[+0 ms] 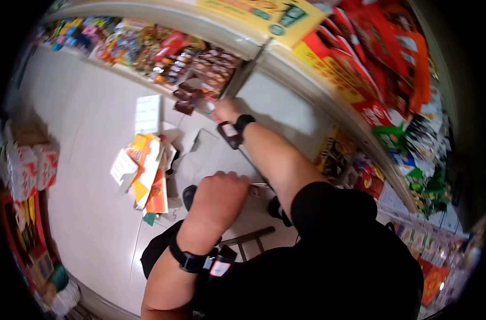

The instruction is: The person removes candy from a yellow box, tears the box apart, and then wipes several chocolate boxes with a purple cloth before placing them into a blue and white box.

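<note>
My right hand (226,110) reaches to the front corner of the low shelf, its fingers closed beside several brown packets (186,100). Their tips are hidden, and I cannot tell what they grip. Closer to my body, my left hand (220,198) is curled into a fist, knuckles up, over the floor. Its palm side is out of sight. A pale grey panel (213,160) lies between the two hands. Both wrists wear black bands with small devices. Rows of chocolate-coloured packs (216,69) fill the shelf just beyond my right hand.
Flattened cardboard boxes (147,165) are heaped on the tiled floor (88,176), left of my hands. Assorted snacks (131,45) line the low shelf behind. Red packets (371,48) hang over a higher shelf at right. At far left stand wrapped packs (32,168) and a red crate (38,224).
</note>
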### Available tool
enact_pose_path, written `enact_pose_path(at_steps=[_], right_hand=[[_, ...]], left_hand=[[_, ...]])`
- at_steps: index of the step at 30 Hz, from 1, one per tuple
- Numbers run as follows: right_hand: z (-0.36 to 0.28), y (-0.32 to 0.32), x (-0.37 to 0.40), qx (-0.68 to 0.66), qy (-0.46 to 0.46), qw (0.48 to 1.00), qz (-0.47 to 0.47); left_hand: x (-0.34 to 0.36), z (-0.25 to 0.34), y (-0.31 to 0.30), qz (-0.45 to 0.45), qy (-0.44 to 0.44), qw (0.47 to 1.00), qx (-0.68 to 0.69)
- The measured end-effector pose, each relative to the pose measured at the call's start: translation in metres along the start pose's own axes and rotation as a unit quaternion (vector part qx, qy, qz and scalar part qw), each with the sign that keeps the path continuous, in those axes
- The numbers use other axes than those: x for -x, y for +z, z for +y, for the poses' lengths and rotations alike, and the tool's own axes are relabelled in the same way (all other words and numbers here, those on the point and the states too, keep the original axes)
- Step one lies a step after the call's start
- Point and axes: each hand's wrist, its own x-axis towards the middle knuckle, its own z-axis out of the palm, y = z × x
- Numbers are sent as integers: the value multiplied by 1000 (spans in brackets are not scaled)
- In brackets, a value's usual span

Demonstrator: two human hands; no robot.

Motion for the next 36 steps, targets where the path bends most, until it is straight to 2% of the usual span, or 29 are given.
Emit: enact_pose_path(at_steps=[1,2,4,7,8,12,16,20,21,25,27,30,31,32,33,34,35,36], right_hand=[[52,12,-53,108,-103,988,35],[43,10,-43,146,-85,985,18],[-14,-1,21,-89,76,992,37],[-4,-12,39,-112,56,991,41],[2,-24,47,-114,35,993,-7],[25,-60,105,-128,17,992,3],[78,-110,155,-143,63,985,66],[133,-175,205,-111,75,987,86],[144,-191,212,-100,105,985,90],[161,-225,230,-124,138,974,127],[162,-231,229,-89,211,960,164],[161,-229,237,-84,203,952,214],[278,-258,179,189,4,970,150],[289,-262,177,350,-69,926,123],[273,-262,191,491,-112,861,79],[242,-259,213,618,-152,771,32],[205,-245,238,618,-148,771,32],[163,-223,267,301,3,939,168]], left_hand=[[1,2,-4,4,3,1000,-3],[0,4,-4,4,4,1000,-5],[0,5,-2,-5,-1,1000,-14],[1,6,2,5,13,1000,-19],[1,7,3,5,13,1000,-18],[-2,13,8,6,18,999,-35],[-4,27,6,9,37,998,-43],[-8,47,8,19,70,997,-41],[-8,52,9,8,81,996,-43],[-14,69,22,-15,104,993,-57],[-18,72,26,-22,107,992,-66],[-24,77,27,-42,101,991,-73],[-25,76,27,-55,89,992,-76],[-26,75,27,-57,90,992,-73],[-26,73,27,-48,98,991,-78],[-27,71,26,-39,108,990,-83],[-27,70,24,-37,106,990,-87],[-27,69,21,-38,109,990,-85]])
